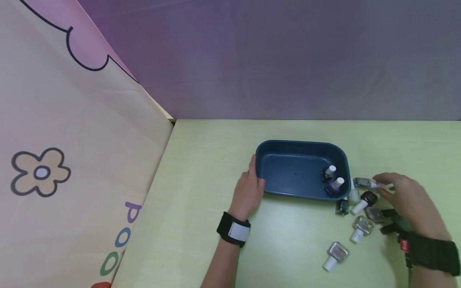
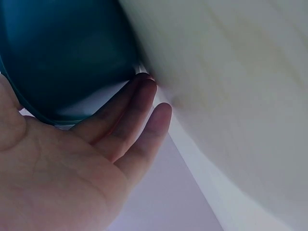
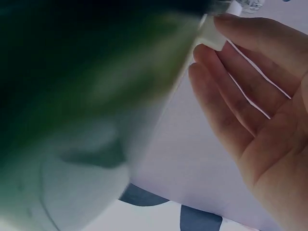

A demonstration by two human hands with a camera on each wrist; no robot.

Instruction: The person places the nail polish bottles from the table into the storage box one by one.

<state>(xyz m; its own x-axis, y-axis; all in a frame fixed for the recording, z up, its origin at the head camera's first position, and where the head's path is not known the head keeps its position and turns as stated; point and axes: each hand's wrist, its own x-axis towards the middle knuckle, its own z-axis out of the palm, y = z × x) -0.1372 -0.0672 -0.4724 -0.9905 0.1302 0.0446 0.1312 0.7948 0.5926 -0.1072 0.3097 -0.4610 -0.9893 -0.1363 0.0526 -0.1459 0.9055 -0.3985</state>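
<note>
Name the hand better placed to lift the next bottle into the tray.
Probably the right hand: it pinches a small bottle beside the tray, while the left hand touches the tray's opposite end.

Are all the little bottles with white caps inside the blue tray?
No, only two bottles show inside the blue tray, while others lie outside it on the table.
</note>
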